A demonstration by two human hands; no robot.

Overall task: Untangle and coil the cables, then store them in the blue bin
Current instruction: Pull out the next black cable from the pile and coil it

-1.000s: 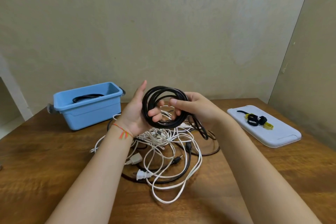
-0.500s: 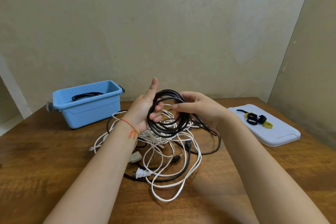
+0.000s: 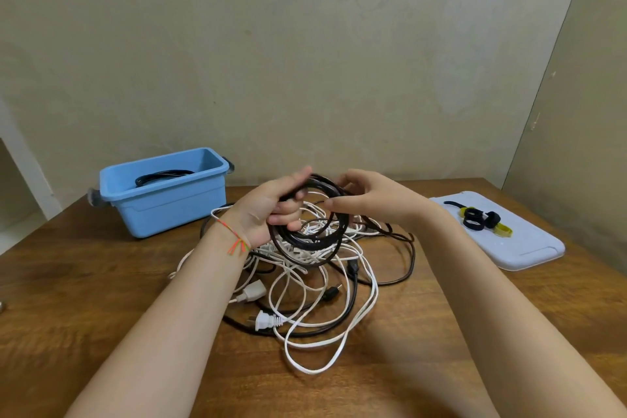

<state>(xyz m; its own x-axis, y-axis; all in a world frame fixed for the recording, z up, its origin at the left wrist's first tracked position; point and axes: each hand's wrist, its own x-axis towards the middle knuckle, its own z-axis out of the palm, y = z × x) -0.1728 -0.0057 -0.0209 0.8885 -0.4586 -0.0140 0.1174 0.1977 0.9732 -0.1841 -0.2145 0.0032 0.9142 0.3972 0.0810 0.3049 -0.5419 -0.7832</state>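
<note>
Black cable coil [image 3: 310,231]: gripped by curled fingers of left hand [image 3: 268,214] above tangled cables [image 3: 305,282] at desk [image 3: 84,299] centre; right hand [image 3: 376,200] fingers loosely extended beside it. Blue bin [image 3: 163,200]: far left corner.

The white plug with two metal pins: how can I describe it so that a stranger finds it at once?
Start at the wooden table and find the cable tangle in its middle. At the tangle's near edge lies the white plug, pins pointing left. The other white connector, just behind it, is bigger, blockier and shows no pins.
</note>
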